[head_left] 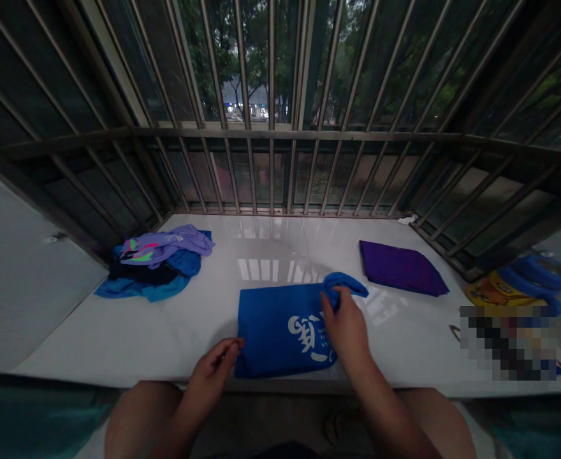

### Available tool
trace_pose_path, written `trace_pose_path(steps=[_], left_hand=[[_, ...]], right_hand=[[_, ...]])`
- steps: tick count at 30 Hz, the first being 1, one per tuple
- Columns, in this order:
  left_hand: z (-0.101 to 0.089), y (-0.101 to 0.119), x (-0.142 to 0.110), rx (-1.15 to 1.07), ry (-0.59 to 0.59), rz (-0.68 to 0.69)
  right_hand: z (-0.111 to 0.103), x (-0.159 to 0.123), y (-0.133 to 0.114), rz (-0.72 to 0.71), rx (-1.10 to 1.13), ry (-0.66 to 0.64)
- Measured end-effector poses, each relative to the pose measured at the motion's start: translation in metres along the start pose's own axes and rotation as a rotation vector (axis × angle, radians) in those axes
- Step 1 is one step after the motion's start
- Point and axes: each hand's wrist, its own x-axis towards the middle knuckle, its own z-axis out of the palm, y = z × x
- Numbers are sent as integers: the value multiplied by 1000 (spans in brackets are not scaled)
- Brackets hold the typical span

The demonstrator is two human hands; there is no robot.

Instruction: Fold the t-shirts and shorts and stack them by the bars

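A blue cloth garment, seemingly a T-shirt [271, 325], lies partly folded on the white ledge in front of me, white printed characters showing on it. My left hand [217, 362] pinches its left edge between thumb and fingers. At its far right corner, my right hand [348, 319] grips a lifted, curled part of the cloth. Some of the right edge is hidden behind that hand. To the right rests a purple folded cloth [402, 268]. On the left is a loose pile of clothes, with a lilac garment [175, 245] on top and blue garments [141, 290] below.
The glossy white ledge [304, 248] ends at metal window bars [271, 172]. A blue-and-yellow container [514, 287] stands at the right, with a blurred-out patch before it. White crumpled material [407, 220] lies in the far right corner. Walls close both sides.
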Motion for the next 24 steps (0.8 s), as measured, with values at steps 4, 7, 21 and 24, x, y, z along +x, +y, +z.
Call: trace_pose_path(steps=[4, 7, 21, 24], left_hand=[[2, 7, 54, -329, 102, -182], [0, 4, 102, -163, 68, -126], [-15, 2, 171, 481, -51, 460], [-22, -21, 145, 706, -139, 684]], right_hand=[[73, -46, -66, -497, -116, -320], [115, -86, -80, -613, -213, -582], [134, -140, -35, -919, -133, -464], [131, -143, -17, -992, -128, -399]])
